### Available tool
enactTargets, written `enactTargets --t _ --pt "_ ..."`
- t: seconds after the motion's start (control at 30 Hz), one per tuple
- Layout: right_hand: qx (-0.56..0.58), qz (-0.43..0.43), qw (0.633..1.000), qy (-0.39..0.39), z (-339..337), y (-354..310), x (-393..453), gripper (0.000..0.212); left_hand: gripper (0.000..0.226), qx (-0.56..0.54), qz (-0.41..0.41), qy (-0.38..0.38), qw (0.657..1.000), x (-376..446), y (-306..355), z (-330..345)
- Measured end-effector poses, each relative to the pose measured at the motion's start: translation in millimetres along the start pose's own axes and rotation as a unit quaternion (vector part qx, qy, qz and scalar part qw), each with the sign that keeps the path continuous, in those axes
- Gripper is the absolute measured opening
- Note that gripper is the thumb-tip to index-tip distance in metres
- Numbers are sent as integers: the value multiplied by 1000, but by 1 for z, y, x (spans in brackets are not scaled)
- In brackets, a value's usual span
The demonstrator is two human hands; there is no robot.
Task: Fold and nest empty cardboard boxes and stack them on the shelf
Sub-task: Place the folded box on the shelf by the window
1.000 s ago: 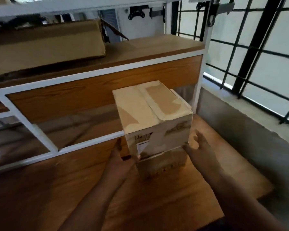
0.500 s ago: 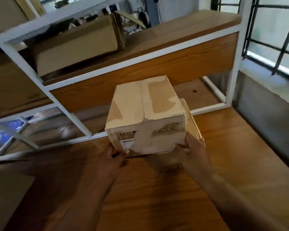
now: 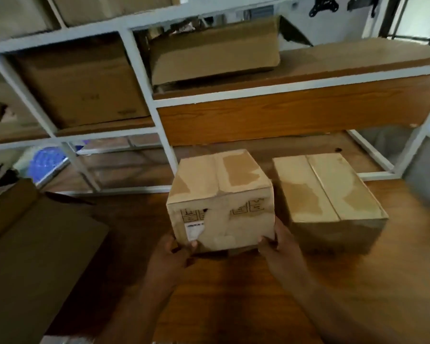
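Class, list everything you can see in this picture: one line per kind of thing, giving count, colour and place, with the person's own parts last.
held box: one, tan, taped shut, centre, gripped at its lower corners.
second box: one, tan, closed, on the wooden surface, just right of the held box.
shelf boxes: two, brown; large box in the left bay, low box on the upper board.
flat cardboard: one, dark brown, bottom left.
shelf frame: one, white with wood boards, behind.
window bars: dark, top right.
left hand: one, holds the lower left corner.
right hand: one, holds the lower right corner.

storeroom, white metal shelving (image 3: 139, 78), stored cardboard boxes (image 3: 85, 83)
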State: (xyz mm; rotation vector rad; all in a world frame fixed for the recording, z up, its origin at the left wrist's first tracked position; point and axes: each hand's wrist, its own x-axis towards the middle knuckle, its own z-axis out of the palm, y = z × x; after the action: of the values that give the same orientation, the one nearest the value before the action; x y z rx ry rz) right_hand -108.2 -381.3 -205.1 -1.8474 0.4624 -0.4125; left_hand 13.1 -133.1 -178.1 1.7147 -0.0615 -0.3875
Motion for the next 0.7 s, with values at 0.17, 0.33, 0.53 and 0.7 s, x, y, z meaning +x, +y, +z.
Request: enactTargets --t 0.17,0.33,0.53,0.7 --pt "-14 152 988 -26 87 30 -39 48 24 87 -36 -37 995 6 -85 -72" --pt "-72 213 974 -9 121 50 -68 45 40 137 -14 -70 988 13 -140 -93" --pt "-51 234 971 26 123 31 -77 35 45 210 26 -11 977 18 -151 -83" --pt "46 186 980 46 103 -6 -89 47 27 127 46 16 991 -6 -109 -80"
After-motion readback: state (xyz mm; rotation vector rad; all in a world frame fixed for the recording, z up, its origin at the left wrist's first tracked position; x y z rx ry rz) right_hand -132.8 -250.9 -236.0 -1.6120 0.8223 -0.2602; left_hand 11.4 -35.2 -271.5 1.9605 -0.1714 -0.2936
